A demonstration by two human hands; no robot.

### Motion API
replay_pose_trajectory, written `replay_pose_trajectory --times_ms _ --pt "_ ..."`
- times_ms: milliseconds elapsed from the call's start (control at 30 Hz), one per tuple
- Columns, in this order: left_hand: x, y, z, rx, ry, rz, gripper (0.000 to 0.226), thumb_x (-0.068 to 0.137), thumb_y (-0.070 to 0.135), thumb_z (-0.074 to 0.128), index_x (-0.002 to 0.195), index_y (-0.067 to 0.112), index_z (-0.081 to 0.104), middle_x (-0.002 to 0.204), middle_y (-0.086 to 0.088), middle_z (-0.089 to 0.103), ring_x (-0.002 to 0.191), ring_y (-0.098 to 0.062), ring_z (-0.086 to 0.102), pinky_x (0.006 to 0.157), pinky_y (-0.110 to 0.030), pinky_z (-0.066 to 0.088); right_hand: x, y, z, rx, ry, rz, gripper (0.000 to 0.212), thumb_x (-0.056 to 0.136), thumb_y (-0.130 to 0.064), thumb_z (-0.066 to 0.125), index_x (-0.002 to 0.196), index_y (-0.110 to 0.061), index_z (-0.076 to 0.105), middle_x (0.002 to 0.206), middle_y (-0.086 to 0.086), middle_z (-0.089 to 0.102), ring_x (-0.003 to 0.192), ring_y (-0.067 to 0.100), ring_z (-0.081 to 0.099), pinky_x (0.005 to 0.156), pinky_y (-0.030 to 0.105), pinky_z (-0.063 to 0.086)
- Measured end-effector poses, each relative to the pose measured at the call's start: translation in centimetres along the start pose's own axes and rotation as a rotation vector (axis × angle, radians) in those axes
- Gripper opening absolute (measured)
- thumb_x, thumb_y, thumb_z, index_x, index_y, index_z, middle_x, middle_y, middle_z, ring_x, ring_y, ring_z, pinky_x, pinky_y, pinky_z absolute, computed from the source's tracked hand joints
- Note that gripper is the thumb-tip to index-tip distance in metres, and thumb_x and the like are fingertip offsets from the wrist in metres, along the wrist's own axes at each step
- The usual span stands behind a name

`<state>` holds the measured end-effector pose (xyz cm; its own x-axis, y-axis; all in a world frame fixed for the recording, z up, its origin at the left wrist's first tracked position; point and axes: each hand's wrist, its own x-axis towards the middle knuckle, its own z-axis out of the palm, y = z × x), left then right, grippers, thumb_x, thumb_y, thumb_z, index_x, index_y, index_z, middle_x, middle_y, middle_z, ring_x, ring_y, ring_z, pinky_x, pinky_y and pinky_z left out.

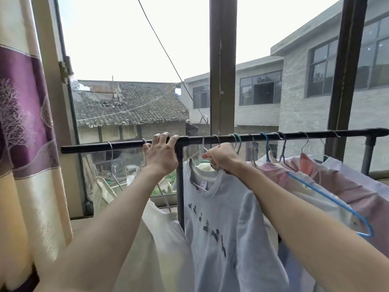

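Observation:
A black metal clothes rail (273, 136) runs across in front of the open window. My left hand (161, 153) grips the rail left of its upright post, fingers curled over the top. My right hand (222, 158) pinches the collar of a light grey T-shirt (221, 224) with dark prints, which hangs on a hanger under the rail. A cream garment (160, 239) hangs to its left. To the right hang pink and white clothes (328, 182) on several hangers.
A loose blue hanger (336, 204) lies across the clothes at right. A cream and purple curtain (23, 123) hangs at far left. Brown window frame posts (223, 66) stand behind the rail. Outside are a tiled roof and grey buildings.

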<state>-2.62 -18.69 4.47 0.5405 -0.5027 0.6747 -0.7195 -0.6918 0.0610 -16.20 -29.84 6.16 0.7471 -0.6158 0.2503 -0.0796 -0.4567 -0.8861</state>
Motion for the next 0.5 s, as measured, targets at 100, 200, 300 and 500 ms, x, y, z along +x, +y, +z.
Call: replay_pose_trajectory --times_ms 100,200,300,500 --pt "-0.1 -0.2 0.3 -0.008 0.018 0.004 0.056 0.088 0.024 0.048 0.141 0.027 0.03 0.146 -0.001 0.029 0.135 -0.021 0.021 0.103 -0.05 0.028 1.3 0.7 2.3 -0.056 -0.024 -0.014 0.024 0.084 0.0 0.049 0.063 -0.002 0.06 0.05 0.004 0.046 0.047 0.014 0.039 0.047 0.026 0.032" --pt "-0.2 -0.2 0.3 -0.021 0.027 0.0 0.056 0.088 0.026 0.049 0.141 0.027 0.03 0.146 -0.001 0.029 0.135 -0.021 0.02 0.102 -0.048 0.028 2.0 1.8 4.5 -0.189 -0.041 -0.016 0.025 0.084 -0.009 0.053 0.06 -0.005 0.054 0.052 0.005 0.047 0.048 0.015 0.042 0.049 0.026 0.035" --pt "-0.3 -0.2 0.2 -0.027 0.014 -0.007 0.057 0.088 0.026 0.049 0.141 0.027 0.03 0.146 -0.001 0.028 0.136 -0.021 0.019 0.103 -0.048 0.028 1.6 3.2 5.7 -0.231 -0.093 -0.029 0.028 0.087 -0.015 0.051 0.06 -0.007 0.053 0.052 0.006 0.047 0.046 0.017 0.042 0.053 0.026 0.037" --pt "-0.7 0.8 0.0 0.023 0.015 -0.024 0.055 0.089 0.029 0.048 0.141 0.024 0.03 0.146 -0.004 0.028 0.135 -0.022 0.022 0.103 -0.045 0.027 -0.2 3.6 2.3 -0.467 0.304 -0.327 0.03 0.092 -0.018 0.042 0.068 -0.007 0.056 0.077 0.009 0.063 0.07 0.023 0.055 0.066 0.028 0.037"
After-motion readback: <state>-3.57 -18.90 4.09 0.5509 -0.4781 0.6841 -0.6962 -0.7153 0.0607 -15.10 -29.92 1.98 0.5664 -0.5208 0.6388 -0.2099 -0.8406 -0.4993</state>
